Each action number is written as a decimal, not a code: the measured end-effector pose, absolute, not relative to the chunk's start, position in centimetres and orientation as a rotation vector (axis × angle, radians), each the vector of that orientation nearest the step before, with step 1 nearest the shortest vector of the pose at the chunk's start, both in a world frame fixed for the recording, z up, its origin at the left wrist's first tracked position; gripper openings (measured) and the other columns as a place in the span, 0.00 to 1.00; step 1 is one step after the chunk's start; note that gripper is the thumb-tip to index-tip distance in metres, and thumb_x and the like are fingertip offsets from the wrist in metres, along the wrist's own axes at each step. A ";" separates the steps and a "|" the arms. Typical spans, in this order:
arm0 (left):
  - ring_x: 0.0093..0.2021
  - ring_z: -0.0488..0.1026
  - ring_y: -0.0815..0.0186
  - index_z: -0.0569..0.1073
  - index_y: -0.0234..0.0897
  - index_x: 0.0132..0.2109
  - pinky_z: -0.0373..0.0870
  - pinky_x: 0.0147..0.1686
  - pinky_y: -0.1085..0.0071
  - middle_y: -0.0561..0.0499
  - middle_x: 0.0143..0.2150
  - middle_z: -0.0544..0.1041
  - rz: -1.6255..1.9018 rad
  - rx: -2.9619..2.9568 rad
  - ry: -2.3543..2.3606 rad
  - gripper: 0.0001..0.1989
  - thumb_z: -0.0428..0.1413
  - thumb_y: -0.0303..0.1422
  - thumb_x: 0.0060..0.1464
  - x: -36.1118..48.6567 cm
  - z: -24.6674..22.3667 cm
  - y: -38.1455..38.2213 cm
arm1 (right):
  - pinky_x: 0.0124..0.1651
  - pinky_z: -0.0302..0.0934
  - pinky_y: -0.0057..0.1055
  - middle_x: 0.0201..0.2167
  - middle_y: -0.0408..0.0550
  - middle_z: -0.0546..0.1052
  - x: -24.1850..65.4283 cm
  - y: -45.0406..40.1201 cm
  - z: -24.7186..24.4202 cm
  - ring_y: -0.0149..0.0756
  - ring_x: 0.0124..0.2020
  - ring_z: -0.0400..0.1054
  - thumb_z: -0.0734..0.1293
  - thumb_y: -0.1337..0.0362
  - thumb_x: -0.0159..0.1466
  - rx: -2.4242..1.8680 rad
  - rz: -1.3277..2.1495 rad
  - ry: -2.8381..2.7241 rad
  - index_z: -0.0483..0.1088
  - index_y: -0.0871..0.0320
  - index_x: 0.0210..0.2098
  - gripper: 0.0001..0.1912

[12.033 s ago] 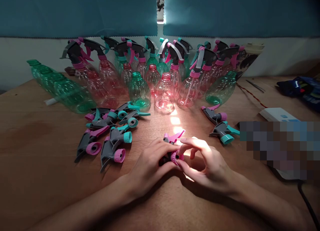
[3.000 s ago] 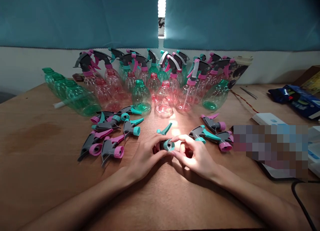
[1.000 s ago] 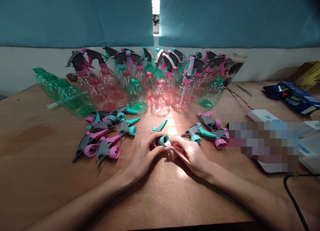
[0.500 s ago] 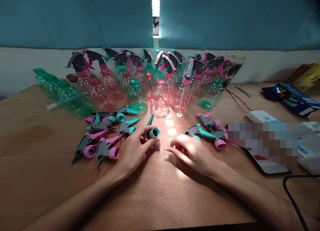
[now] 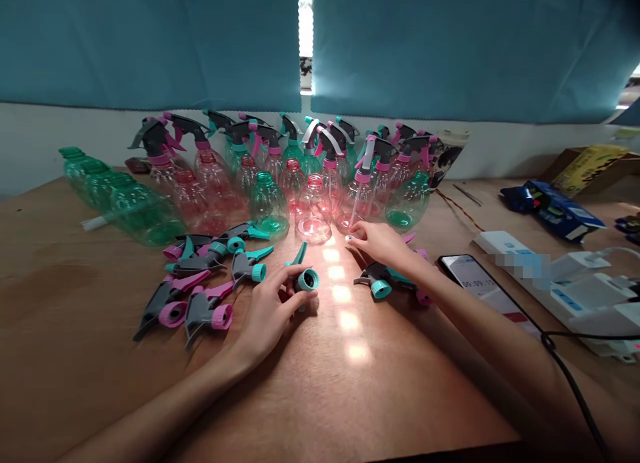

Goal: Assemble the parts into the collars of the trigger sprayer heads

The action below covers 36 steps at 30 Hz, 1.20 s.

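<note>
Left hand: the left hand (image 5: 270, 313) is closed round a grey-and-teal spray head (image 5: 309, 279), thumb and fingers gripping it just below its collar
Spray head: above the near middle of the table (image 5: 320, 409), open collar facing up and toward the camera, teal trigger pointing away
Right hand: the right hand (image 5: 379, 243) is stretched forward, thumb and forefinger close together at a small white piece (image 5: 349, 239); cannot tell whether they pinch it or only touch it
Right forearm: slants across the loose spray heads on the right (image 5: 381, 289), covering part of them
Left heap: loose spray heads in pink and teal (image 5: 203, 311) lie just beside the left hand, some overlapping
Bottle front: an open pink bottle (image 5: 313, 213) and an open green bottle (image 5: 269, 209) stand ahead of the hands; a pink bottle with a spray head fitted (image 5: 356, 206) is just beyond the right fingertips
Bottle rows: more bottles crowd behind, many topped with spray heads; three open green ones (image 5: 145, 213) line the left
Right side: a phone (image 5: 490, 293), a white power strip (image 5: 493, 241), a black cable (image 5: 575, 388) crossing the forearm in view, a blue packet (image 5: 555, 209)
Backdrop: blue curtain (image 5: 150, 43) with a bright gap
</note>
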<state>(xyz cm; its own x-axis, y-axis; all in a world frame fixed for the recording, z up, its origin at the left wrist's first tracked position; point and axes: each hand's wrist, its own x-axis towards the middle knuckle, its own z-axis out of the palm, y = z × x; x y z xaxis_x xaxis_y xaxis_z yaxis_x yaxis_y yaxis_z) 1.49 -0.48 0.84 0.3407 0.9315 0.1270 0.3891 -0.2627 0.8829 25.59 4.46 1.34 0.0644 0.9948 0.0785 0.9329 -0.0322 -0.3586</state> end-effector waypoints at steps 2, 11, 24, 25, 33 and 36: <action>0.22 0.64 0.70 0.74 0.37 0.45 0.58 0.18 0.76 0.55 0.27 0.70 0.853 1.804 1.178 0.13 0.59 0.33 0.51 1.5 0.8 -0.5 | 0.35 0.55 0.29 0.40 0.53 0.79 25.4 4.8 1.0 0.43 0.41 0.71 0.66 0.58 0.61 -2.033 0.293 -1.953 0.73 0.57 0.42 0.12; 0.23 0.64 0.70 0.74 0.36 0.45 0.60 0.21 0.74 0.54 0.30 0.71 0.837 1.821 1.194 0.14 0.59 0.34 0.50 1.4 0.8 -0.4 | 0.34 0.55 0.26 0.36 0.47 0.79 25.9 5.0 0.6 0.36 0.37 0.70 0.67 0.61 0.60 -1.913 0.427 -1.998 0.73 0.57 0.37 0.08; 0.22 0.63 0.72 0.73 0.39 0.45 0.57 0.18 0.76 0.55 0.29 0.68 0.775 1.786 1.199 0.13 0.58 0.33 0.51 1.4 0.8 -0.5 | 0.26 0.51 0.26 0.20 0.42 0.73 26.0 5.9 0.8 0.33 0.25 0.68 0.69 0.63 0.56 -1.930 0.642 -1.875 0.68 0.59 0.24 0.08; 0.22 0.63 0.72 0.73 0.39 0.45 0.57 0.18 0.76 0.55 0.29 0.68 0.778 1.786 1.201 0.13 0.58 0.33 0.51 1.4 0.8 -0.5 | 0.25 0.52 0.25 0.19 0.42 0.73 25.9 5.9 0.8 0.32 0.24 0.67 0.69 0.63 0.56 -1.910 0.675 -1.875 0.68 0.59 0.24 0.08; 0.24 0.65 0.70 0.73 0.37 0.45 0.60 0.23 0.75 0.55 0.28 0.68 0.841 1.746 1.199 0.15 0.59 0.36 0.50 1.4 0.7 -0.4 | 0.24 0.58 0.24 0.23 0.43 0.77 23.1 2.5 2.0 0.30 0.22 0.70 0.68 0.64 0.58 -1.616 0.757 -1.835 0.70 0.60 0.30 0.05; 0.26 0.66 0.69 0.73 0.38 0.46 0.63 0.26 0.74 0.56 0.29 0.69 0.914 1.721 1.202 0.16 0.60 0.37 0.50 1.3 0.4 -0.1 | 0.30 0.61 0.25 0.29 0.46 0.78 21.8 -0.7 2.3 0.31 0.28 0.71 0.68 0.67 0.58 -1.518 0.697 -1.832 0.71 0.60 0.28 0.03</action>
<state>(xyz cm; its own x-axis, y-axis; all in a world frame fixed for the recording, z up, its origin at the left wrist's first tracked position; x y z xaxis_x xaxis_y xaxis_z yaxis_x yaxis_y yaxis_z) 1.25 -0.07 0.44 0.2785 0.9549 0.1025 0.3538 -0.2012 0.9134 21.78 -0.69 2.33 -0.1181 0.9821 0.1465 0.6363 0.1881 -0.7482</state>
